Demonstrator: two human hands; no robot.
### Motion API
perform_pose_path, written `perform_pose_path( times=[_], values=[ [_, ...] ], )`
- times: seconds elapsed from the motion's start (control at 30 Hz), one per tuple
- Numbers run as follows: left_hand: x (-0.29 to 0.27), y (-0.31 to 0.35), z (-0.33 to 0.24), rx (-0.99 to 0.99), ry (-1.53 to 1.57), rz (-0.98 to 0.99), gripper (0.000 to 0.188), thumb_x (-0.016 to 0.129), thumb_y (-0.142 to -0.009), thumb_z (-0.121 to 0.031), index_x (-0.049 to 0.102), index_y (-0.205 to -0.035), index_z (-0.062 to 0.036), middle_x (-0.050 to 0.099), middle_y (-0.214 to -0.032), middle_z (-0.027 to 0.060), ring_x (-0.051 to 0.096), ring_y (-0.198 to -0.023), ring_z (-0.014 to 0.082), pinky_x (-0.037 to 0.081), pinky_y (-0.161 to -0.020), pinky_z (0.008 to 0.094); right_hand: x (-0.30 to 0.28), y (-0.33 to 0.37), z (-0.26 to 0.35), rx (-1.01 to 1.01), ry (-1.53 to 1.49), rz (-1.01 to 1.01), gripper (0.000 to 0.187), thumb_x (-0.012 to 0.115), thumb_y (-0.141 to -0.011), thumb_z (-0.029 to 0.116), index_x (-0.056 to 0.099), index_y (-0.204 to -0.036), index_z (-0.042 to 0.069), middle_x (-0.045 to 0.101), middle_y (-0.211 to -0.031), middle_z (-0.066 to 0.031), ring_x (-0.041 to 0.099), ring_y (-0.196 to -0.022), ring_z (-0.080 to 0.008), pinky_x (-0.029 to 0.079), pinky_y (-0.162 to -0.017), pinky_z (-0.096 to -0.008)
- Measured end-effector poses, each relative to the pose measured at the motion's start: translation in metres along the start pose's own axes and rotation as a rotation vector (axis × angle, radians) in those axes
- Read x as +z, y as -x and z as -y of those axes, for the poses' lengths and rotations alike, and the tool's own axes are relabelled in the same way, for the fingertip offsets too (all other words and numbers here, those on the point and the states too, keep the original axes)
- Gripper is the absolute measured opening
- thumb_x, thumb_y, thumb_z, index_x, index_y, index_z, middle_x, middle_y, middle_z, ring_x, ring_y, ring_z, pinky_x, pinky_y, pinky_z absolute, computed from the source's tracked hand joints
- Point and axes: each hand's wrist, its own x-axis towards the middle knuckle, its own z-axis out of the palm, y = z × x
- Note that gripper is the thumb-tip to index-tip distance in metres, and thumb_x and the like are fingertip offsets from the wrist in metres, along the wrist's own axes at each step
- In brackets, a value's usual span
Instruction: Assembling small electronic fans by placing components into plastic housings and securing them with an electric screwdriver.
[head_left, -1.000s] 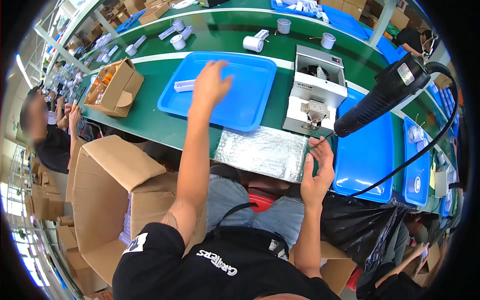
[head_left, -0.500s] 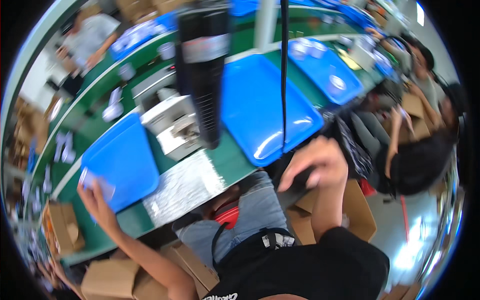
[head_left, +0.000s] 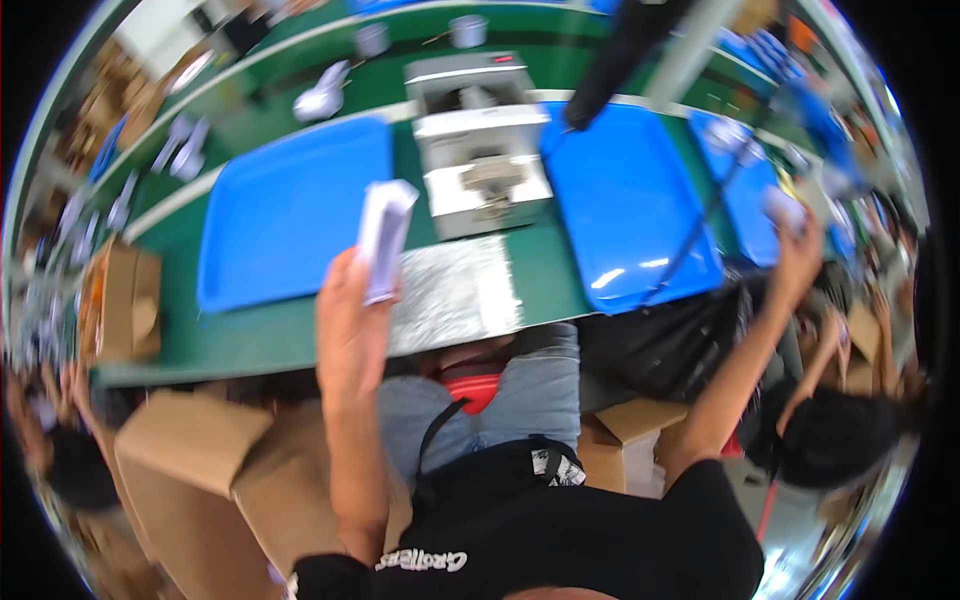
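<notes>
A white, narrow, hollow-looking piece (head_left: 387, 238) stands upright in my left hand (head_left: 348, 325), its fingers wrapped round the lower end. It is held over the near edge of the bench, between the left blue tray (head_left: 300, 215) and the silvery sheet (head_left: 455, 297). At the far right, my right hand (head_left: 797, 258) grips a small whitish cup (head_left: 783, 208), blurred, by the right blue tray (head_left: 735, 190). Between the hands stands a grey-white bench machine (head_left: 480, 140) with a metal fixture (head_left: 495, 180) on its front.
Another blue tray (head_left: 640, 220) lies right of the machine, under a dark hanging tool (head_left: 620, 65). Cardboard boxes (head_left: 190, 470) stand below the bench at left, and a smaller carton (head_left: 130, 305) at its left end. Co-workers sit at right, one in a black cap (head_left: 845, 430).
My left hand has moved right from the left tray, carrying the white piece. My right hand, open before, has reached out to the right tray and closed on a cup. The view has turned left.
</notes>
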Motion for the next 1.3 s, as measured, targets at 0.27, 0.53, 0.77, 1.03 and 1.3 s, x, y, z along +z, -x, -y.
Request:
perform_pose_path(
  times=[0.27,0.53,0.77,1.03,1.3],
  values=[
    [0.022,0.009,0.001,-0.288,0.153,0.154,0.06,0.066,-0.106,-0.035,0.05,-0.147,0.0053,0.065,-0.119,0.0127,0.065,-0.1,0.019,0.053,-0.08,0.0285,0.05,0.171,0.21,-0.409,-1.291,0.991,0.096,0.102,-0.065,0.039,0.061,-0.138,-0.009,0.068,-0.132,-0.0258,0.072,-0.111,-0.0351,0.059,-0.096,-0.0428],
    [0.013,0.005,-0.018,0.064,-0.51,0.212,0.053,0.058,-0.103,-0.028,0.054,-0.148,0.0006,0.068,-0.101,0.0076,0.045,-0.067,0.0061,0.033,-0.059,0.0217,0.098,0.183,0.264,-0.718,-0.164,0.659,0.064,0.086,-0.069,-0.001,0.072,-0.13,0.012,0.067,-0.135,-0.0105,0.066,-0.113,-0.0349,0.058,-0.092,-0.0412],
    [0.003,0.003,-0.032,0.196,-0.68,0.131,0.024,0.07,-0.1,-0.011,0.073,-0.121,-0.0013,0.066,-0.102,0.0009,0.056,-0.088,0.0064,0.044,-0.076,0.0207,0.114,0.176,0.266,-0.88,0.112,0.761,0.062,0.073,-0.073,-0.009,0.07,-0.129,0.018,0.061,-0.142,-0.0037,0.06,-0.123,-0.0334,0.061,-0.087,-0.0424],
    [0.007,-0.005,-0.039,0.25,-0.826,0.164,0.022,0.066,-0.093,0.0,0.077,-0.112,0.0005,0.069,-0.1,0.0029,0.059,-0.088,0.0075,0.046,-0.076,0.0227,0.125,0.188,0.259,-0.94,0.073,0.814,0.064,0.07,-0.073,-0.011,0.069,-0.13,0.019,0.059,-0.143,-0.0047,0.06,-0.124,-0.0355,0.063,-0.085,-0.0417],
    [0.037,-0.024,-0.052,0.307,-1.074,0.117,0.02,0.067,-0.079,0.001,0.075,-0.097,0.001,0.071,-0.084,0.0075,0.061,-0.071,0.0111,0.049,-0.065,0.0271,0.139,0.214,0.262,-0.764,-0.186,0.821,0.057,0.086,-0.074,0.002,0.068,-0.127,0.012,0.064,-0.134,-0.011,0.064,-0.118,-0.0358,0.057,-0.094,-0.0432]
  ],
)
